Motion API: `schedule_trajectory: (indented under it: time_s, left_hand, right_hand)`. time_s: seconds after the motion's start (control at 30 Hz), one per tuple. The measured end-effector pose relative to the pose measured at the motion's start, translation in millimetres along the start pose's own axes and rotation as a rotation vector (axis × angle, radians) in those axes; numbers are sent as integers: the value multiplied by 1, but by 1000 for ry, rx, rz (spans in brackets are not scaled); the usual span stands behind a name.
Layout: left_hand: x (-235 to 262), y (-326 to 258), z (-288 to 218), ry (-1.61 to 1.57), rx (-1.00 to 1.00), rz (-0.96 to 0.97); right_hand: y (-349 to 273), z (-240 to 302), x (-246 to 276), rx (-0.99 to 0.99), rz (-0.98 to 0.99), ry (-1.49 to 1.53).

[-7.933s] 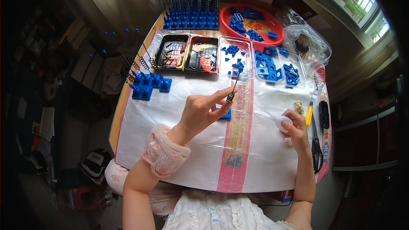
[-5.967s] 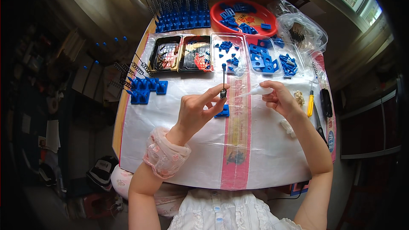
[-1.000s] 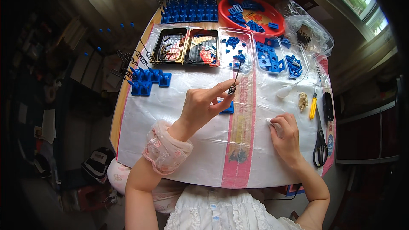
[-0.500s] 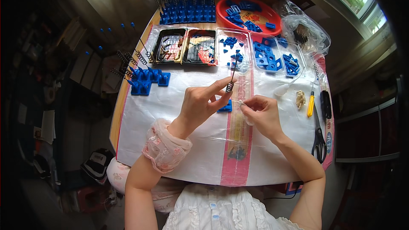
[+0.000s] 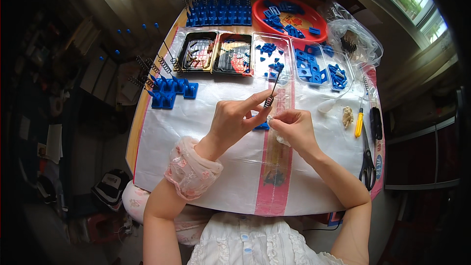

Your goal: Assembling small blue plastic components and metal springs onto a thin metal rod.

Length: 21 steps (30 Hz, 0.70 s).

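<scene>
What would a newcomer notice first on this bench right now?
Both hands meet at the table's centre: the left hand pinches a thin rod with a spring at its lower end, while the right hand holds a small white piece against it. Behind them a row of trays holds blue plastic parts, with a red bowl of more at the far edge. Scissors lie at the right.

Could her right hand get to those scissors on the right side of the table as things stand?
Probably yes. The scissors lie flat on the table's right side with nothing on top of them, and bare plastic sheet lies between them and the right hand. But that hand's fingers already pinch a small white piece, so it would need freeing first.
</scene>
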<state>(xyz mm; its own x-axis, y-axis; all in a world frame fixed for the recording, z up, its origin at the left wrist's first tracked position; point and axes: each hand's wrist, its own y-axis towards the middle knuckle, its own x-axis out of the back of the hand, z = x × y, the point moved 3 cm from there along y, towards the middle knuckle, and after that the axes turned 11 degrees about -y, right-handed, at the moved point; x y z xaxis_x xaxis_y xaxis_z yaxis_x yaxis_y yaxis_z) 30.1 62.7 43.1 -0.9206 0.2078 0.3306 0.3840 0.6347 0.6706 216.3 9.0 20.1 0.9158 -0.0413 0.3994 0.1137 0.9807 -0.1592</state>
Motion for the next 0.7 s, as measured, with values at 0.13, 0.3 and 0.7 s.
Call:
schedule_trajectory:
  time_s: [0.13,0.3,0.7]
  left_hand:
    - [0,0,0,-11,14,3]
    - [0,0,1,-1,6,4]
    - [0,0,0,-3,1,4]
  right_hand:
    - [1,3,-2,-20,22,11]
    - [3,3,-2,-23,34,30]
    - [3,3,-4,-24,68,97]
